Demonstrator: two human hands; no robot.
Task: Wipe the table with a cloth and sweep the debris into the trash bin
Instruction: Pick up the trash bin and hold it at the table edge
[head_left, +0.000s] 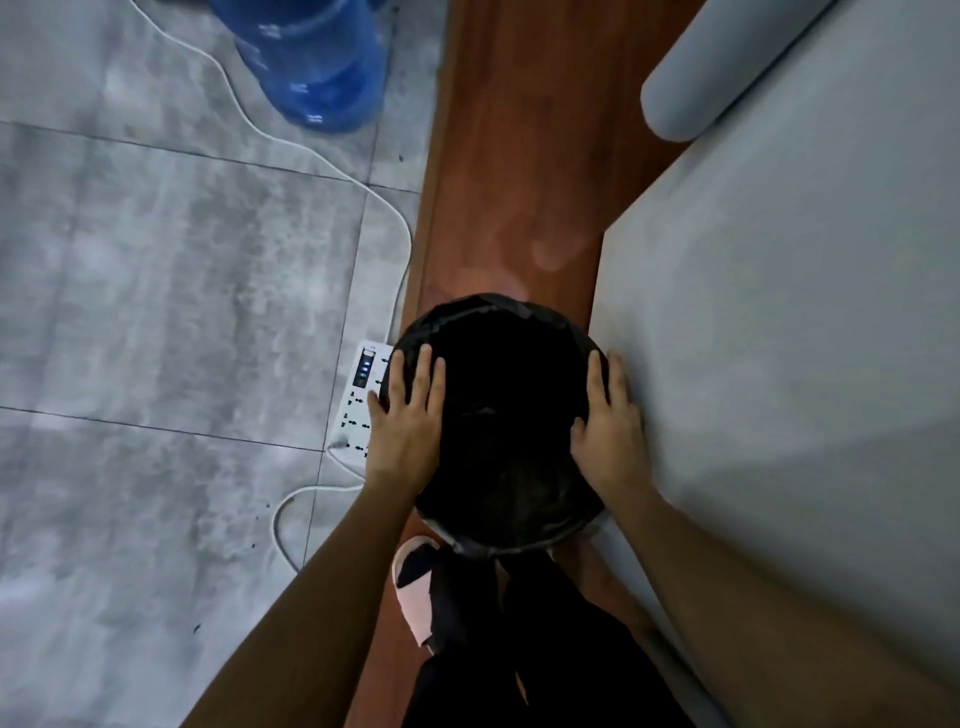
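Both hands, left hand (408, 415) and right hand (610, 423), clasped opposite rim sides of the trash bin (498, 364) at lower centre; we noted the table (779, 312) edge touching frame-right, nearer our right hand.

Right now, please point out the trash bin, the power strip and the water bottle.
trash bin (498, 312): head view, far rim of its black bag.
power strip (361, 384): head view, white top face.
water bottle (317, 67): head view, blue side wall.
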